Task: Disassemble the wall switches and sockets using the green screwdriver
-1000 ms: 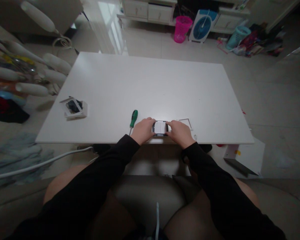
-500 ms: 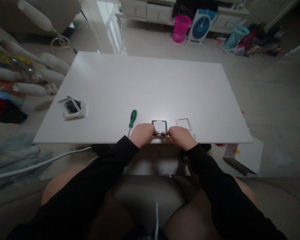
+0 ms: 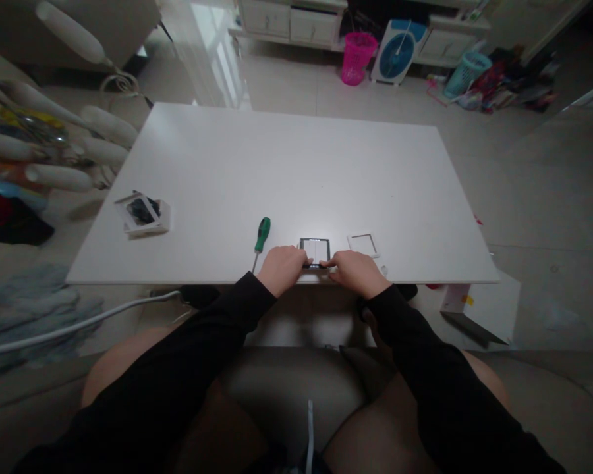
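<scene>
A small square wall switch [image 3: 315, 251], with two white halves inside a dark metal rim, lies at the table's near edge. Closed round its lower left corner is my left hand [image 3: 282, 268], its thumb on the rim. On the opposite corner my right hand [image 3: 358, 271] grips too, with the thumb pressed at the lower right and the other fingers curled. A white square frame [image 3: 362, 245] rests just beyond my right hand. Left of the switch lies a green-handled screwdriver [image 3: 262, 234], its shaft pointing toward me and its tip close to my left hand.
An opened white box [image 3: 145, 214] with dark contents sits at the left of the white table [image 3: 296, 164]. Near my right wrist is a small pale round piece [image 3: 384, 270]. Past the table, a pink basket [image 3: 358, 58] and a blue fan [image 3: 398, 52] stand on the floor.
Hardly anything differs. My left hand has shifted very slightly, while the switch stays in the same place between both hands.
</scene>
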`<state>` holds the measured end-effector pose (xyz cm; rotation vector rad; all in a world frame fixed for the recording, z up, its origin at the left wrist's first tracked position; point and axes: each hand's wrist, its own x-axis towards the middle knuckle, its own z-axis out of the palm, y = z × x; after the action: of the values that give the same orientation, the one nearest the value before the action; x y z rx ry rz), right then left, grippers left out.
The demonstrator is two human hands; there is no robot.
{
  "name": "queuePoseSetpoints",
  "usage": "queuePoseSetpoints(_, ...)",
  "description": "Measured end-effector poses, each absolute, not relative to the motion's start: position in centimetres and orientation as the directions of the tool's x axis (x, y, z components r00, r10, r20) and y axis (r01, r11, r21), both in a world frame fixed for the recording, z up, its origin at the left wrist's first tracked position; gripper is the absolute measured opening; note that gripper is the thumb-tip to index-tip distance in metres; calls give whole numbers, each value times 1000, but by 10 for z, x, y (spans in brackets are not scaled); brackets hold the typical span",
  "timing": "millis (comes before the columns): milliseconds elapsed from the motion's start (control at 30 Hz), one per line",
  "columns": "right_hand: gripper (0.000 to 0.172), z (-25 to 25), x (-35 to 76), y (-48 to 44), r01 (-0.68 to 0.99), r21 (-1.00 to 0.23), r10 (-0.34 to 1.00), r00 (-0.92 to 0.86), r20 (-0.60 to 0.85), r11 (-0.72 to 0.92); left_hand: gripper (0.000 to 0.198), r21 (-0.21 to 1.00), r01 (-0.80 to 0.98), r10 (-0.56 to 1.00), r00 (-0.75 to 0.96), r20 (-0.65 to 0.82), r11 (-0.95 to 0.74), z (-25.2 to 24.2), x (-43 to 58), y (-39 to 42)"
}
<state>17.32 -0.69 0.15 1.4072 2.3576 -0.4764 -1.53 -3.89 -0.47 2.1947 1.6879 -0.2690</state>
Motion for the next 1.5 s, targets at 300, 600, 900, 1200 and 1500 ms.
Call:
queuePoseSetpoints(300,46,-5,177,-6,873,-126,763,-476,-437,472,42,165,965,916,248,-317,-204,-12,-15,-37)
queuePoseSetpoints(600,49,-5,176,-3,863,-128,763,-493,-417,488,42,194,959,931,253,-265,-205,-21,-18,-35)
queuePoseSetpoints(900,53,-11,201,14,932,16,807,-304,-505,362,36,205,960,927,243,-287,-188,-21,-17,-35)
queuePoseSetpoints(1200,40,-22,198,15,930,-13,720,-292,-630,366,36,240,951,928,256,-271,-192,-26,-19,-36)
queuePoseSetpoints(1500,40,-30,197,15,914,-37,742,-351,-571,404,32,315,945,939,183,-292,-86,-19,-24,-30)
